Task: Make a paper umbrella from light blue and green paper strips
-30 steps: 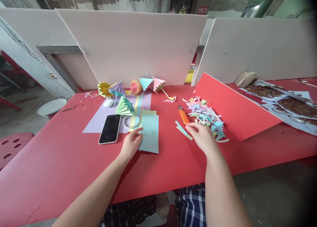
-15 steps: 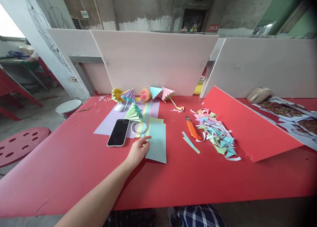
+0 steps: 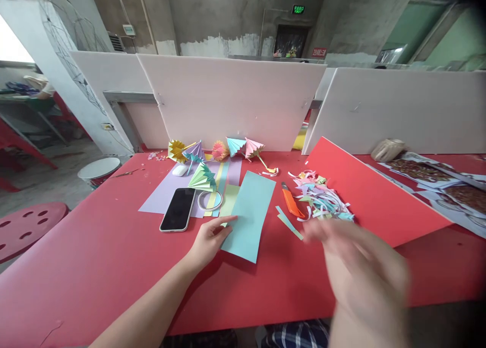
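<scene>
My left hand [image 3: 210, 238] pinches the left edge of a blue-green sheet of paper [image 3: 250, 211], its index finger lying on top and the thumb hidden. The sheet is tilted, partly raised off the red table. Beneath its left side lies a light green sheet [image 3: 229, 197]. Over the table on the right is my right hand [image 3: 353, 257], smeared by motion, its fingers unclear. Close beyond it are an orange utility knife [image 3: 291, 201], two thin paper strips [image 3: 288, 223] and a heap of paper scraps [image 3: 322, 196].
A phone [image 3: 178, 209], a roll of tape [image 3: 210, 200] and a green folded paper umbrella [image 3: 202, 178] lie left of centre on a lilac sheet [image 3: 154, 201]. More paper umbrellas [image 3: 235, 145] stand along the back panel [image 3: 235, 100]. A red board [image 3: 372, 196] slants across the right.
My left hand has picked up the blue-green sheet, now tilted and shifted slightly right off the green one. My right hand has come into view from the lower right.
</scene>
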The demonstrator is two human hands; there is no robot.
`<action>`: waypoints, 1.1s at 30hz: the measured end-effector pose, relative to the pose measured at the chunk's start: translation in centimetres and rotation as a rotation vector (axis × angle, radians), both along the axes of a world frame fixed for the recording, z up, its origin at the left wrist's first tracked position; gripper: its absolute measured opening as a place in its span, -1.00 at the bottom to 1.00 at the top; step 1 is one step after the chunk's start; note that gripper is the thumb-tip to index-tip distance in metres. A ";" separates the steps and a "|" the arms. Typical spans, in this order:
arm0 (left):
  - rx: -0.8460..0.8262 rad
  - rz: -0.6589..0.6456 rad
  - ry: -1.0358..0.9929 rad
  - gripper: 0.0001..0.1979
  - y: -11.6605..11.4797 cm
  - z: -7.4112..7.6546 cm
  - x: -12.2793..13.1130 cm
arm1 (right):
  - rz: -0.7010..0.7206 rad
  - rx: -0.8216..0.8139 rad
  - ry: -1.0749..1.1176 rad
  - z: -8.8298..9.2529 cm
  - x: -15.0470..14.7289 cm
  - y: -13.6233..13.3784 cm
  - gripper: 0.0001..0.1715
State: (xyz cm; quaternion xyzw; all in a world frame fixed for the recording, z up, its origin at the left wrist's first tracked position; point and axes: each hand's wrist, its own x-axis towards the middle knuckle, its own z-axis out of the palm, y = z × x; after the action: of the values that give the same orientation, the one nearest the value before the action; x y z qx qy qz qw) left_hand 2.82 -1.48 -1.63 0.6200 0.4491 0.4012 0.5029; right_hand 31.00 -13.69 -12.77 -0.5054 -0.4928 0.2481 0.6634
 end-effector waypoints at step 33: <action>0.571 -0.347 0.846 -0.55 -0.3 -2.3 1.3 | 0.134 -0.312 0.493 12.2 -3.2 11.6 -0.68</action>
State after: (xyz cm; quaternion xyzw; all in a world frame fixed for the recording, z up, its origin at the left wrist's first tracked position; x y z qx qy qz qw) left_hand 4.08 -1.81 -3.94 0.9046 0.3765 0.1336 0.1485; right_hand 27.83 -2.05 -0.58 -0.4920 -0.3051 0.4793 0.6596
